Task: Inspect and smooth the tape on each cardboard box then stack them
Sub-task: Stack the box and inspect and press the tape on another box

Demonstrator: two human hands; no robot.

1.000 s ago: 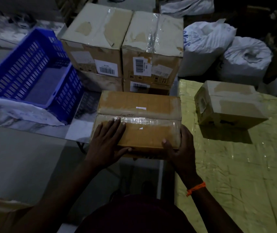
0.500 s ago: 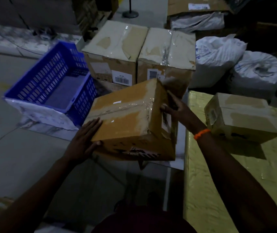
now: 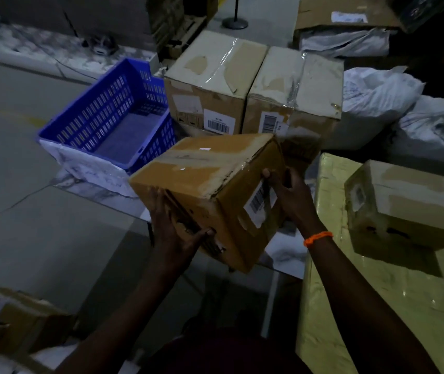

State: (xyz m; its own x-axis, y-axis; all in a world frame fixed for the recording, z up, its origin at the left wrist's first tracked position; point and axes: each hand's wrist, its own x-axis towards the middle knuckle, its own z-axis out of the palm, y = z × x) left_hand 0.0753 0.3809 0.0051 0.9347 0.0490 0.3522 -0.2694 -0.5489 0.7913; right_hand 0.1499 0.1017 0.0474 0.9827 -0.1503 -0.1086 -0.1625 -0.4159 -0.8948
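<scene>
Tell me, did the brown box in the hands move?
Yes. The brown box lay flat, square to the pale boxes behind; now it is tipped up and twisted, its barcode end turned toward the person.

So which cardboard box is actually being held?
The brown taped cardboard box in the middle, tilted between left hand and right hand; the pale boxes behind and the box at right rest untouched.

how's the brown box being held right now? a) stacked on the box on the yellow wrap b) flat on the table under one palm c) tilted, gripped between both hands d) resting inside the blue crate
c: the brown box is tilted, with the left hand on its near face and the right hand on the barcode-labelled end.
</scene>
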